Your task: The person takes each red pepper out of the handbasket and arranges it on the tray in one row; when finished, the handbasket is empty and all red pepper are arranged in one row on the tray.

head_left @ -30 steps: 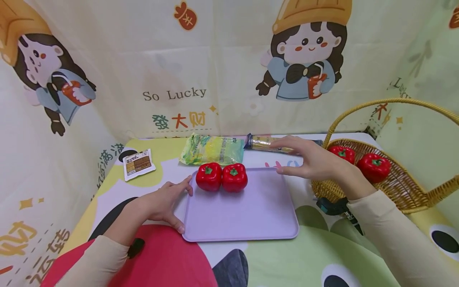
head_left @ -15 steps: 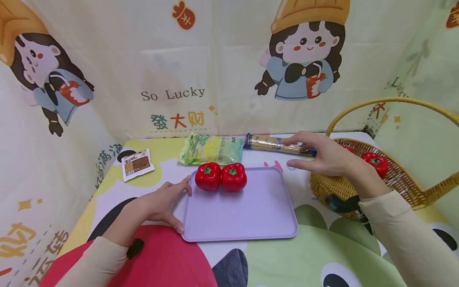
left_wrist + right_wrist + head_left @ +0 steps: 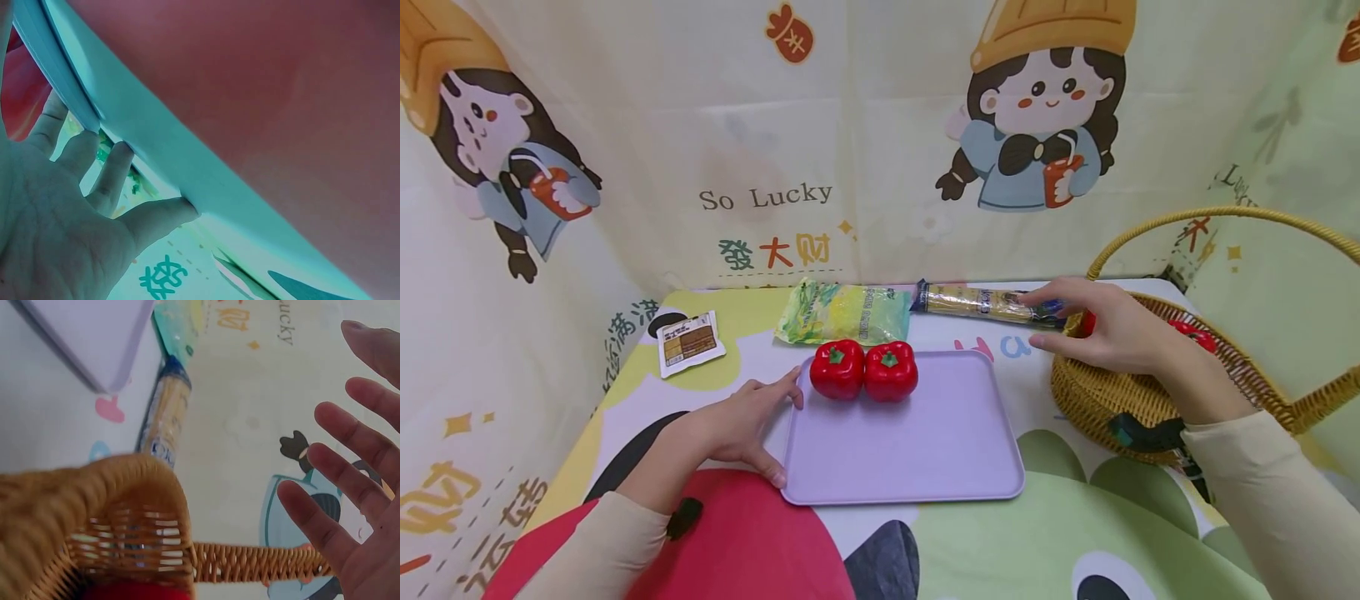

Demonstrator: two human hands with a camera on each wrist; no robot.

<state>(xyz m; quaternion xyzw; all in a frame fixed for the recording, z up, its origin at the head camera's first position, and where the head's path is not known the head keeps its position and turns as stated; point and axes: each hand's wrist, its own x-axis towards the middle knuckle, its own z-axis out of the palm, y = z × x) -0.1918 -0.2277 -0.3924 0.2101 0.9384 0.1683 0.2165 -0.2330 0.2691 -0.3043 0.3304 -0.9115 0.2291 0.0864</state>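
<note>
My left hand (image 3: 730,429) rests at the left side of a lilac tray (image 3: 917,454), its fingers spread along the rim. Two glossy red bell peppers, a left one (image 3: 837,371) and a right one (image 3: 891,372), sit side by side at the tray's back left. Over the near-left rim of a wicker basket (image 3: 1093,404), my right hand (image 3: 1120,333) hovers with fingers apart and nothing in its grasp. Red peppers inside the basket are mostly hidden behind that hand; part of one pepper (image 3: 1197,335) shows past the wrist. In the right wrist view, the spread fingers (image 3: 350,519) are beside the basket.
Behind the tray lie a green-yellow packet (image 3: 846,314) and a long spaghetti pack (image 3: 977,302). A small brown-and-white sachet (image 3: 690,342) is at the back left. The basket's tall handle (image 3: 1225,211) arches up on the right. Patterned cloth hangs around the table.
My right hand has moved rightward from above the tray's back right corner to over the basket, uncovering more of the spaghetti pack. The left hand, tray and its peppers stay put.
</note>
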